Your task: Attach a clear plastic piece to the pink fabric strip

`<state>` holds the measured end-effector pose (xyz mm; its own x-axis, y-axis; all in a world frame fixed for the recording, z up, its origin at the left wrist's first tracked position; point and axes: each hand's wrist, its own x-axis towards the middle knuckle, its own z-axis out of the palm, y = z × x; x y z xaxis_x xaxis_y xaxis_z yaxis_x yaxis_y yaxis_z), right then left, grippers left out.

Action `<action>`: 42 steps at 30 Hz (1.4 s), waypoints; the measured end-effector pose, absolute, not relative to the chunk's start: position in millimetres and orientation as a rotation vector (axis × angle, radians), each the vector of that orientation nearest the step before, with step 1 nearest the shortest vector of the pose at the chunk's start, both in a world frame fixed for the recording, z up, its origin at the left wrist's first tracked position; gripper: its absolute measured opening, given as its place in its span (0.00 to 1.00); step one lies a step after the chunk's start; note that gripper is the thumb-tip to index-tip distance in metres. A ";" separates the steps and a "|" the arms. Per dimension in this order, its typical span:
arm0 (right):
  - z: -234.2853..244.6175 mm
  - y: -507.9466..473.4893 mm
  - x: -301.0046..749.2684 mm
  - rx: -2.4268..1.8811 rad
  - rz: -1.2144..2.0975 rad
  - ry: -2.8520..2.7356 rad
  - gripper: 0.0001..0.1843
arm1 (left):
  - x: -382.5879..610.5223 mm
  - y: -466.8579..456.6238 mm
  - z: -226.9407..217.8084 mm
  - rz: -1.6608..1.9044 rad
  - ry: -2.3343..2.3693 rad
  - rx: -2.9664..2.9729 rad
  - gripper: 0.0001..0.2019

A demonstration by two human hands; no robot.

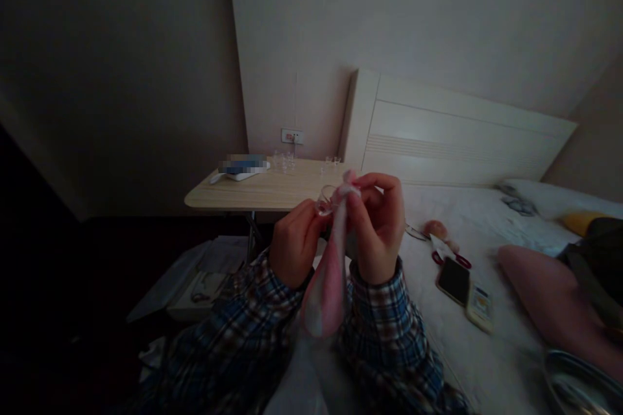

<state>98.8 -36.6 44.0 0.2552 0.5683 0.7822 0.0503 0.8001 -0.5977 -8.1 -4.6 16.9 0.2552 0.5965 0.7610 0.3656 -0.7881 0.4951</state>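
Note:
My left hand (293,241) and my right hand (377,224) are raised together in front of me, both in plaid sleeves. Between them they pinch the top of a pink and white cloth piece (328,272) that hangs down between my wrists. A small clear ring-like object (327,198) sits at the fingertips of my left hand, touching the cloth's top. My right hand's fingers curl over the cloth's upper end (348,180).
A light wooden table (257,193) stands behind my hands, with small clear glasses (285,161) and a white item on it. On the white bed (467,337) to the right lie a phone (453,280), a remote (479,306), red-handled scissors (450,255), a pink pillow (549,301) and a metal bowl (581,386).

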 end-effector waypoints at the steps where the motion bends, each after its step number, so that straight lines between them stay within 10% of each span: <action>1: 44.2 -36.3 98.7 -0.586 0.387 -1.300 0.07 | -8.4 -4.0 16.7 1.567 0.927 2.317 0.12; 22: 34.4 5.1 107.5 -0.677 0.543 -1.433 0.09 | -17.3 11.6 30.8 1.425 0.955 2.070 0.08; 32: 39.7 55.0 128.3 -0.591 0.771 -1.545 0.09 | -29.2 66.5 36.4 0.641 0.243 0.982 0.15; 42: 23.2 137.2 148.2 -0.697 1.049 -1.501 0.12 | -9.4 130.1 28.9 0.883 0.713 1.390 0.16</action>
